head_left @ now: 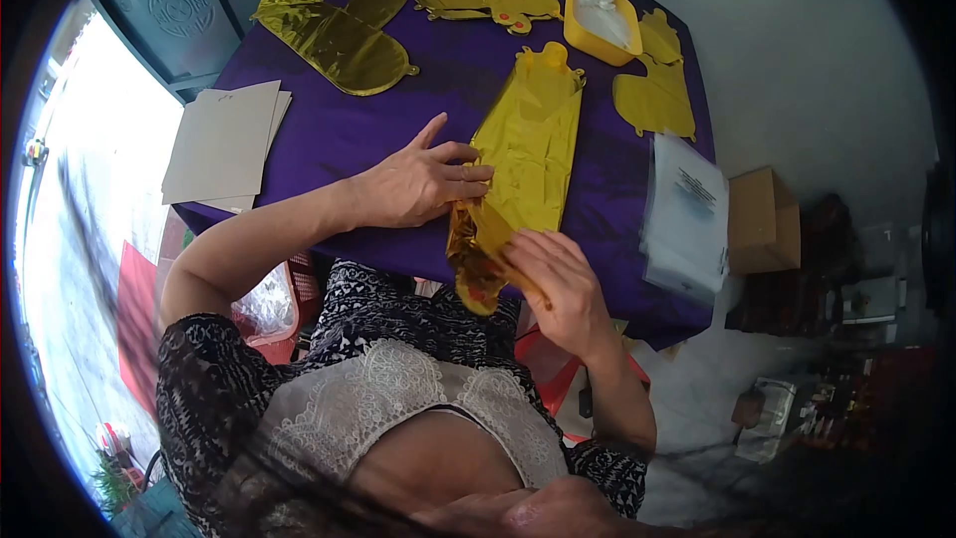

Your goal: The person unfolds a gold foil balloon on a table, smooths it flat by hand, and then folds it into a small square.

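Note:
A long yellow-gold foil balloon (pixel 528 139), uninflated, lies lengthwise on the purple-covered table in front of me. Its near end is turned up and crumpled, with a shiny darker gold part hanging over the table's edge. My left hand (pixel 423 179) rests on the balloon's left side, some fingers stretched across the foil and one finger raised; its thumb is hidden. Closer to my body, my right hand (pixel 558 284) is closed on the near end of the foil, its fingers pressed together over it.
More flat gold foil balloons (pixel 344 45) lie along the far side. A yellow tub (pixel 602 25) with white material stands far right. Grey cardboard sheets (pixel 221 144) are at left, clear plastic packets (pixel 687 214) at right, beside a cardboard box (pixel 765 219). A red basket (pixel 289 309) stands below the table's left side.

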A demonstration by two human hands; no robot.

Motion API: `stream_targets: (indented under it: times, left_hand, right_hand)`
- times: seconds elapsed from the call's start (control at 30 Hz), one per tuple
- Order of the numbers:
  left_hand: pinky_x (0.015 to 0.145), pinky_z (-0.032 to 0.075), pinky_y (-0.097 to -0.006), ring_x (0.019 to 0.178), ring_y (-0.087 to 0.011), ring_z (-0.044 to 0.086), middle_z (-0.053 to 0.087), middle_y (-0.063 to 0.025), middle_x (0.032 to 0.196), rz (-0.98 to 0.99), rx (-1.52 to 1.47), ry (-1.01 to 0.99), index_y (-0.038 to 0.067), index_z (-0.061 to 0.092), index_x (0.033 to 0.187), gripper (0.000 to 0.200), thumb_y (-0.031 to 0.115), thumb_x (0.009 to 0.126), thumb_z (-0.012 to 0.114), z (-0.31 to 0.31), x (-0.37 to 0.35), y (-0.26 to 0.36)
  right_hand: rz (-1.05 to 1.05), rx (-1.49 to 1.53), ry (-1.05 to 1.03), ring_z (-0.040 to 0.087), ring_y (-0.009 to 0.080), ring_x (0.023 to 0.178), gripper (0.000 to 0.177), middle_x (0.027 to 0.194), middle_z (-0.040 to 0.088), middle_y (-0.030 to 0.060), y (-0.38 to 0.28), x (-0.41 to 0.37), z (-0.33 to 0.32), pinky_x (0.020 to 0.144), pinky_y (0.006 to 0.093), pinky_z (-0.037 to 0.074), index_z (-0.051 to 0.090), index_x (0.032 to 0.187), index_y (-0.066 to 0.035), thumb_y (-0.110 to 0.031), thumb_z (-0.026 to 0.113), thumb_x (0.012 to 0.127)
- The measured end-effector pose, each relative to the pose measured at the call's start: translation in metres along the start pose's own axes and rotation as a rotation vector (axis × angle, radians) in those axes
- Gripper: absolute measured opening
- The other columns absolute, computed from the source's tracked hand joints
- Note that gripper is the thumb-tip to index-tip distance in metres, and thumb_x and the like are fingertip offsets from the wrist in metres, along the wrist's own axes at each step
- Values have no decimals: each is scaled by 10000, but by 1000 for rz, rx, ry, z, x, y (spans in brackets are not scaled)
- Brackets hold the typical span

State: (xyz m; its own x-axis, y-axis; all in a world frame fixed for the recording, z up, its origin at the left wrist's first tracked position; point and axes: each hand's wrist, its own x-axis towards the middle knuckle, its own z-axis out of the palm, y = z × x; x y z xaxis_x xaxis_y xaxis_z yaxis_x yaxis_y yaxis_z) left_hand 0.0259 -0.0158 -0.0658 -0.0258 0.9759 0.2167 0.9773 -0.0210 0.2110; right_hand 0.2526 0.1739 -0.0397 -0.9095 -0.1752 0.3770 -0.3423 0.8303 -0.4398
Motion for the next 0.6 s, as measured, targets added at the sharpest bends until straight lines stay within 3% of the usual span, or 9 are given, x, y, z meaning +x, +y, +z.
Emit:
stream_targets:
  times: [0.1,0.13,0.27,0.37,0.4,0.5,0.53,0.6]
  left_hand:
    - [1222,200,-697,1391,-258,491,602,-16,1450,-49,-96,23,131,697,1265,407,98,860,725,4,-8,4]
    - [1223,192,-698,1398,-261,488,603,-22,1449,-67,-139,34,127,694,1262,406,84,859,719,3,-10,5]
    - [1226,141,-710,1406,-275,480,616,-34,1427,-152,-305,-4,96,663,1251,321,66,931,652,-7,-20,14]
    - [1233,112,-706,1427,-277,459,617,-38,1429,-196,-380,-25,94,654,1257,311,61,949,632,-10,-24,18]
    - [1234,107,-707,1430,-277,455,616,-37,1430,-203,-392,-27,96,653,1260,309,64,953,629,-10,-26,19]
    - [1240,82,-701,1438,-276,451,606,-34,1447,-210,-402,-27,99,662,1268,350,54,922,630,-10,-29,21]
    - [1242,72,-698,1439,-277,451,601,-33,1456,-211,-402,-26,100,667,1270,371,47,904,633,-8,-30,21]
    - [1241,73,-699,1436,-272,453,606,-24,1450,-206,-375,-25,102,675,1265,359,76,908,649,-7,-32,23]
  right_hand:
    - [10,-81,-50,515,369,1372,440,1386,590,220,-17,-5,-7,1105,502,440,671,1237,6,-76,776,817]
    - [27,-78,-150,387,414,1464,598,1516,457,243,-17,-10,-11,1140,534,394,606,1338,1,-95,809,783]
    - [153,-83,-107,312,476,1489,844,1567,354,275,-15,-28,-20,1170,596,309,418,1489,-12,-47,814,745]
    - [181,-199,-58,318,475,1485,870,1548,374,273,-3,-34,-19,1153,599,320,400,1492,-19,-2,805,723]
    - [215,-238,6,409,434,1424,799,1458,463,222,-3,-33,-15,1104,558,373,476,1423,-19,11,814,699]
    - [141,-241,55,504,368,1321,698,1343,527,150,3,-26,-1,1048,503,416,548,1333,-34,3,822,693]
    - [100,-292,120,559,309,1221,527,1227,576,95,4,-20,3,997,460,438,625,1203,-49,-25,816,711]
    - [21,-324,118,565,296,1206,436,1195,594,86,14,-19,11,991,449,439,650,1145,-53,-45,791,732]
